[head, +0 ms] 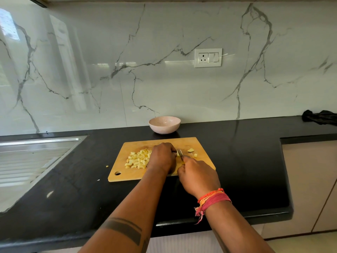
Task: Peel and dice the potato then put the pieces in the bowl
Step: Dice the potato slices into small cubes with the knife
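On the black bench (237, 161) lies a wooden cutting board (131, 175), its long side running left to right and its hanging hole at the near left corner. A heap of pale yellow potato dice (137, 158) sits left of centre on it, small and roughly cube-shaped. The left hand (162, 157) is curled over the uncut potato piece (177, 153), which it almost hides. The right hand (197, 175) has its grip closed round the handle of a knife (180, 153), whose blade points away from the person and meets the potato just beside the left fingers. Two loose bits (191, 151) lie right of the blade. Behind the board stands a pale pink bowl (164, 124), upright.
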